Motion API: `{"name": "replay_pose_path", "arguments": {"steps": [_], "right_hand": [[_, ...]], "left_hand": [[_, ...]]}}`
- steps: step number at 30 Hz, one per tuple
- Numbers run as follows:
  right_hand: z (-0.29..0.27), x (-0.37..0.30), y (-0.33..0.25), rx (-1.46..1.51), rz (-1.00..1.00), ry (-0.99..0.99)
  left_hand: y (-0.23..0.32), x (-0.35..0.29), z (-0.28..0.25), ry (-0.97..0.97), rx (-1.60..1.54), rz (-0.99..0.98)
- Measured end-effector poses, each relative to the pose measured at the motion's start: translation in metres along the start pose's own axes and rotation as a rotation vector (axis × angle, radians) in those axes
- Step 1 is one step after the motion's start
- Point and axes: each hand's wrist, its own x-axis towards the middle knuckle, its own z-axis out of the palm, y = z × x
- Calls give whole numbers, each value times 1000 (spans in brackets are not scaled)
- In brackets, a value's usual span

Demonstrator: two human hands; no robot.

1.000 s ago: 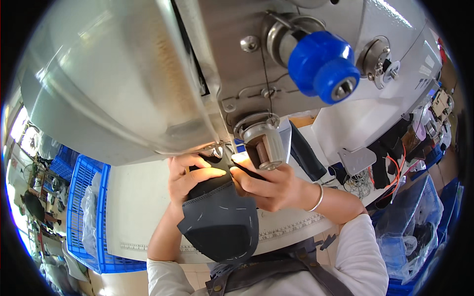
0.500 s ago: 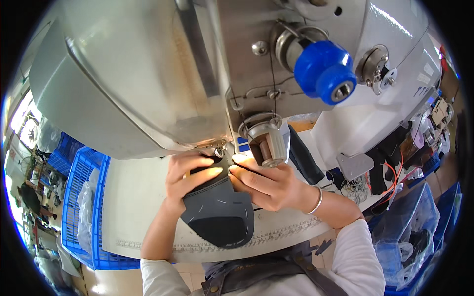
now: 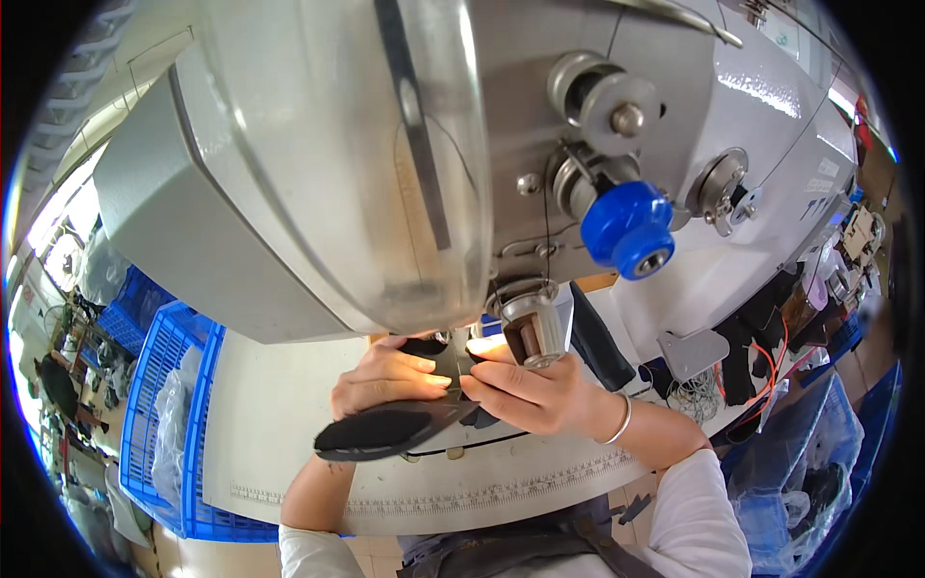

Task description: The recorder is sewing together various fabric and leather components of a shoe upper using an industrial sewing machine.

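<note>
Two bare hands work on one dark fabric piece [image 3: 385, 431], which lies under the head of one sewing machine [image 3: 279, 183]. The machine is at 12 o'clock from the piece. The left hand [image 3: 387, 379], toward 10 o'clock, has its grip closed on the piece; the right hand [image 3: 540, 390], toward 3 o'clock, has its fingers clamped on the opposite edge. The piece's near end tilts up from the tabletop [image 3: 270, 414], pointing to 8 o'clock.

One silver bracelet [image 3: 621, 421] circles the right wrist. One metal cylinder [image 3: 533, 329] on the machine overlaps the view of that hand's 12 o'clock side. One blue knob [image 3: 626, 229] and one dark roll [image 3: 599, 335] are toward 2 o'clock, with one grey plate [image 3: 694, 354] near 3 o'clock.

One ruler strip [image 3: 414, 505] curves along the tabletop at 6 o'clock. Two blue crates [image 3: 199, 433] stand at 9 and 10 o'clock.
</note>
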Motion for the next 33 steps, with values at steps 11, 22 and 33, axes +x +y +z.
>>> {"name": "replay_pose_path", "arguments": {"steps": [11,22,33], "right_hand": [[-4,-2,0,42,46,-51],[-3,-1,0,-39,23,-46],[-3,-2,5,-76,20,-53]], "left_hand": [[-3,2,2,-44,85,62],[-18,-2,0,-34,7,31],[-26,-8,-6,-77,41,-93]]}}
